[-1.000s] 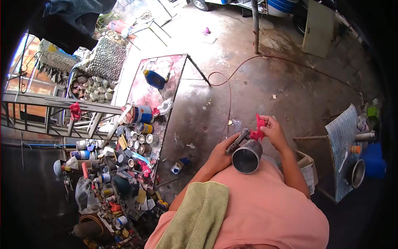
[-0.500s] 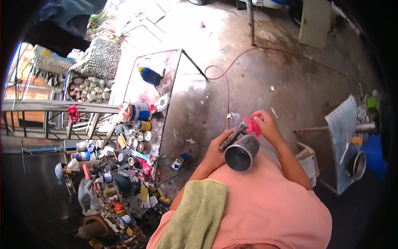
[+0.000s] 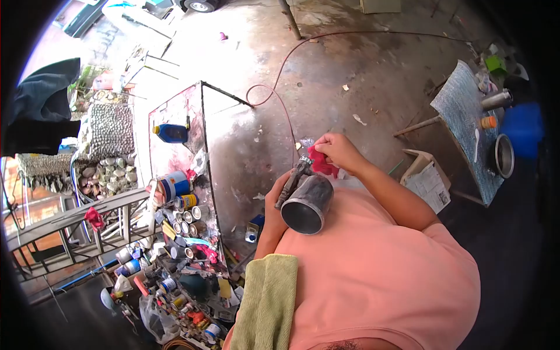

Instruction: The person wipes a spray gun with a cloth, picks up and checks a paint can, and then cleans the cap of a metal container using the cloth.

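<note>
My left hand [image 3: 277,195] is closed around a paint spray gun [image 3: 295,179], held in front of my chest. Its dark metal cup [image 3: 309,205] tilts toward me, with the round end facing the camera. A crumpled red cloth [image 3: 322,163] is pinched in the fingers of my right hand [image 3: 339,150]. The cloth hangs beside the front end of the gun; whether it touches the metal I cannot tell. Part of my left fingers is hidden behind the gun.
At left, a cluttered bench carries several paint cans [image 3: 174,185] and a blue bottle [image 3: 172,133]. A red hose [image 3: 286,111] loops across the floor. To the right stand a cardboard box [image 3: 429,186] and a foil-covered table [image 3: 464,128]. A green towel [image 3: 271,297] drapes over my left shoulder.
The view has swung right and rotated, so the surroundings sit differently. My right hand and the red cloth have shifted slightly off the gun's front end. Both hands keep their holds.
</note>
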`<action>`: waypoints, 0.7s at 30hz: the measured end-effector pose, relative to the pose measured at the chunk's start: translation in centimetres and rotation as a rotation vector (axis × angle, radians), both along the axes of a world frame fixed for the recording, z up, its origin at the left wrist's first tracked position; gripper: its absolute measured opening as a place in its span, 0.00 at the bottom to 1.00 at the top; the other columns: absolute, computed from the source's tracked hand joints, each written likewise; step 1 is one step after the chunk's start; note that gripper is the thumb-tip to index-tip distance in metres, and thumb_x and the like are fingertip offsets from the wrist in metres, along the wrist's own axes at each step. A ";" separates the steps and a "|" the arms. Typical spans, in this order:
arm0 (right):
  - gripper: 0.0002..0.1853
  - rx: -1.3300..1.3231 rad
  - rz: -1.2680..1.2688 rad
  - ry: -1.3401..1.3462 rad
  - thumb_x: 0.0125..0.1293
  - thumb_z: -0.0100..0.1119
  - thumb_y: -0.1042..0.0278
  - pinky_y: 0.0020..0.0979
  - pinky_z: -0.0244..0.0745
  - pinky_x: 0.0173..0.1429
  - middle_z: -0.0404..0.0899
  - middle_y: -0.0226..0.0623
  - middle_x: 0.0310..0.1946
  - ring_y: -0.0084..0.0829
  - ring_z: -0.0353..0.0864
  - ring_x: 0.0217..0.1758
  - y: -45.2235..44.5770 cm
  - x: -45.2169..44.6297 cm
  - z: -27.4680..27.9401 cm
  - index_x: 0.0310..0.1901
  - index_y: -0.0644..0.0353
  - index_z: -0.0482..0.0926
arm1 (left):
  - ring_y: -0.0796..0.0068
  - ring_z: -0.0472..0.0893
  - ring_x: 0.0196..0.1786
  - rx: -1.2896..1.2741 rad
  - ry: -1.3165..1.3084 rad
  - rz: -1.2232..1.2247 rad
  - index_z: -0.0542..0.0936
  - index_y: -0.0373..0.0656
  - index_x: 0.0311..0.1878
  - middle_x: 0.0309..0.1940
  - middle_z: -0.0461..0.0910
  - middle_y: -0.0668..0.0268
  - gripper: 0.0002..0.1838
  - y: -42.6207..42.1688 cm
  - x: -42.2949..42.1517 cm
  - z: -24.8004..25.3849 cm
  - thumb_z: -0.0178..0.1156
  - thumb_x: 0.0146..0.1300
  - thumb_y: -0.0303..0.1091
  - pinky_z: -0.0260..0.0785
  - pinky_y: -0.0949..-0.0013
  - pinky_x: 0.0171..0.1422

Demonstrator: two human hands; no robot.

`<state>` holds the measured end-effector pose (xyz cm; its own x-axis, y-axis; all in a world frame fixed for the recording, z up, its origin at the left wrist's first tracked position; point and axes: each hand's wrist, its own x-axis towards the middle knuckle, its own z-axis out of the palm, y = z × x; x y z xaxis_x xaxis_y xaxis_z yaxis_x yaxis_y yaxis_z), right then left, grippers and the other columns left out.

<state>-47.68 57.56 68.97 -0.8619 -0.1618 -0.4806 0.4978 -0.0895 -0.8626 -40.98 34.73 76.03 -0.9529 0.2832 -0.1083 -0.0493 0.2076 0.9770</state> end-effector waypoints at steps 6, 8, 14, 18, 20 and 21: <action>0.11 -0.116 -0.048 -0.041 0.70 0.59 0.64 0.24 0.76 0.35 0.82 0.31 0.31 0.19 0.76 0.28 -0.3 -0.1 0.3 0.41 0.64 0.82 | 0.72 0.81 0.59 0.108 -0.138 0.017 0.73 0.36 0.68 0.58 0.82 0.57 0.29 0.6 -0.4 0.6 0.68 0.63 0.25 0.71 0.67 0.66; 0.11 -0.145 -0.071 -0.031 0.71 0.58 0.64 0.26 0.78 0.36 0.82 0.33 0.34 0.21 0.79 0.30 -0.3 -0.1 0.2 0.42 0.64 0.81 | 0.72 0.81 0.59 0.096 -0.141 0.028 0.73 0.36 0.68 0.58 0.82 0.58 0.29 0.8 -0.4 0.9 0.68 0.64 0.25 0.71 0.67 0.66; 0.11 -0.213 -0.072 -0.055 0.72 0.58 0.65 0.31 0.84 0.44 0.83 0.37 0.38 0.26 0.84 0.37 -0.1 -0.2 1.4 0.44 0.66 0.80 | 0.72 0.81 0.59 0.047 -0.108 0.033 0.73 0.36 0.68 0.58 0.82 0.57 0.29 1.0 -0.2 0.9 0.68 0.64 0.26 0.71 0.67 0.67; 0.10 -0.208 -0.066 -0.067 0.73 0.59 0.65 0.31 0.85 0.46 0.82 0.36 0.40 0.26 0.84 0.41 -0.1 -0.3 1.3 0.45 0.64 0.79 | 0.72 0.81 0.59 0.105 -0.100 0.032 0.73 0.36 0.67 0.58 0.82 0.57 0.29 1.1 -0.1 0.4 0.69 0.63 0.26 0.70 0.67 0.67; 0.10 -0.229 -0.075 -0.094 0.72 0.59 0.65 0.31 0.84 0.45 0.82 0.36 0.41 0.26 0.84 0.42 -0.1 -0.2 1.7 0.45 0.64 0.79 | 0.72 0.81 0.58 0.138 -0.063 0.051 0.74 0.37 0.67 0.57 0.83 0.57 0.29 1.3 0.1 0.1 0.70 0.62 0.27 0.71 0.67 0.66; 0.10 -0.260 -0.067 -0.121 0.72 0.60 0.64 0.31 0.84 0.45 0.82 0.36 0.41 0.26 0.84 0.43 0.0 0.1 2.7 0.45 0.64 0.79 | 0.72 0.82 0.58 0.118 -0.050 0.043 0.75 0.37 0.66 0.57 0.83 0.57 0.29 1.3 0.2 -0.1 0.70 0.61 0.27 0.72 0.67 0.65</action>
<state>-47.63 57.57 71.68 -0.8136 -0.2375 -0.5308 0.5815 -0.3362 -0.7409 -40.79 36.01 75.94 -0.9589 0.2553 -0.1239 -0.1045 0.0882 0.9906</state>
